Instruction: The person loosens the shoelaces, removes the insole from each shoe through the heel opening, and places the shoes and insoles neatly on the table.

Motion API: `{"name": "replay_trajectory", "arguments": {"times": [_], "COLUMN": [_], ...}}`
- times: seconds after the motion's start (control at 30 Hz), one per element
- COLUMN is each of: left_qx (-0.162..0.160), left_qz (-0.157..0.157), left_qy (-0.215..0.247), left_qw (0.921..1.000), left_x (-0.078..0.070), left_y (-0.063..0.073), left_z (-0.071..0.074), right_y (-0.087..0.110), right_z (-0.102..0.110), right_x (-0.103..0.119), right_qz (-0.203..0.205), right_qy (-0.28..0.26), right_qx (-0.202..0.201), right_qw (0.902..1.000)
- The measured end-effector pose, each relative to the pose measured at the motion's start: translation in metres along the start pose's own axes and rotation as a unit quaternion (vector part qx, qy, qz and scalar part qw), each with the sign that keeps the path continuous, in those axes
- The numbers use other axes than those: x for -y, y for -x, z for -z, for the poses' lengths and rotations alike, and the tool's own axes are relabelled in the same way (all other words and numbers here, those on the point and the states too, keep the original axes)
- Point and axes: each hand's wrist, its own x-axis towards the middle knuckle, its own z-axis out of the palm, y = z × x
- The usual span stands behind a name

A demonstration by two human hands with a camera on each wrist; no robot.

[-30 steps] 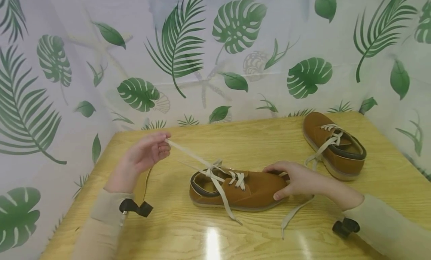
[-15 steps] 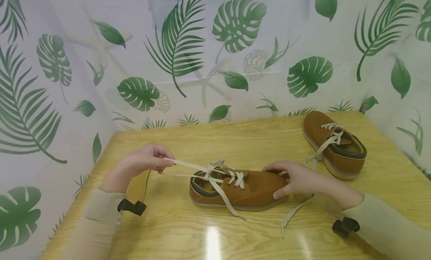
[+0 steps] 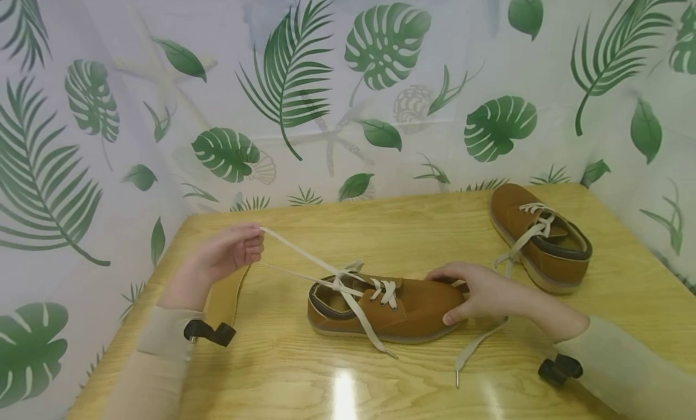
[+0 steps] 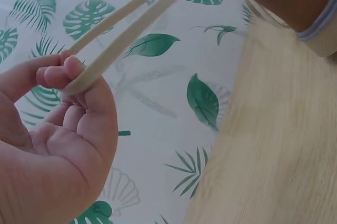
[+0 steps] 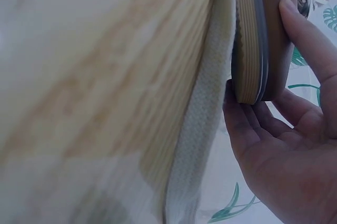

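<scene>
A brown lace-up shoe [image 3: 426,305] lies on the table with its toe to the right and its heel to the left. My left hand [image 3: 231,251] holds a cream shoelace [image 3: 299,249], raised left of the heel. In the left wrist view a loop of the shoelace [image 4: 126,37] passes round the curled fingers, and two strands run taut toward the shoe. The knot [image 3: 338,281] sits over the shoe's opening, a loose end hanging down the near side. My right hand [image 3: 486,290] grips the toe, thumb on the near side; in the right wrist view its fingers reach round the sole [image 5: 246,76].
A second brown shoe [image 3: 511,211] stands at the back right of the wooden table [image 3: 283,371], its laces knotted and one end trailing to the front. A flat tan piece [image 3: 224,299] lies behind my left wrist. A leaf-printed cloth [image 3: 326,106] surrounds the table.
My left hand dipped and then rose again, tilting the taut shoelace upward from the knot; it is now slightly further left. My right hand and the shoe have stayed put.
</scene>
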Motion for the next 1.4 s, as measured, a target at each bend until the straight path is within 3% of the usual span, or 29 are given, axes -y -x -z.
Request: {"name": "replay_trajectory", "arguments": {"times": [0.2,0.27,0.33,0.4,0.5,0.57,0.7,0.83,0.97,1.07,1.17,1.23,1.3,1.4], "left_qx": [-0.021,-0.008,0.026,0.069,0.122,0.14,0.146,0.132,0.095,0.052,0.017,-0.004,-0.031,-0.065], "left_qz": [-0.003,-0.007,-0.012,-0.021,-0.039,-0.053,-0.069,-0.092,-0.117,-0.128,-0.144,-0.157,-0.166,-0.149], "left_qy": [0.113,0.163,0.203,0.209,0.181,0.168,0.189,0.225,0.294,0.366,0.439,0.462,0.458,0.432], "left_qw": [0.9933,0.9866,0.9787,0.9754,0.975,0.9743,0.9688,0.9608,0.9437,0.9202,0.8865,0.8729,0.8725,0.8871], "left_x": [-0.006,-0.007,-0.008,-0.008,-0.008,-0.009,-0.011,-0.017,-0.024,-0.029,-0.036,-0.041,-0.045,-0.048], "left_y": [0.007,0.008,0.009,0.009,0.007,0.006,0.004,0.006,0.013,0.02,0.027,0.032,0.038,0.044], "left_z": [0.006,0.007,0.008,0.008,0.005,0.003,-0.002,-0.006,-0.005,-0.004,-0.001,0.003,0.008,0.017], "right_y": [0.0,0.0,0.0,0.0,0.0,0.001,0.001,0.0,0.0,0.0,0.0,0.0,0.001,0.002], "right_z": [-0.001,-0.001,-0.001,-0.001,-0.001,-0.001,-0.001,0.0,0.0,-0.001,-0.001,0.0,0.0,0.001], "right_x": [-0.001,-0.001,0.0,0.0,0.0,0.0,-0.001,-0.001,-0.002,-0.003,-0.003,-0.002,-0.001,-0.001], "right_qz": [0.002,0.001,0.0,-0.002,-0.003,-0.003,0.001,0.005,0.003,0.002,0.001,0.002,0.001,0.0], "right_qy": [0.004,0.004,0.004,0.002,-0.002,-0.003,-0.001,0.002,0.001,0.002,0.003,0.003,0.001,0.0], "right_qx": [-0.003,-0.004,-0.004,-0.004,-0.002,-0.001,0.0,0.001,0.002,0.003,0.002,0.001,0.0,-0.002], "right_qw": [1.0,1.0,1.0,1.0,1.0,1.0,1.0,1.0,1.0,1.0,1.0,1.0,1.0,1.0]}}
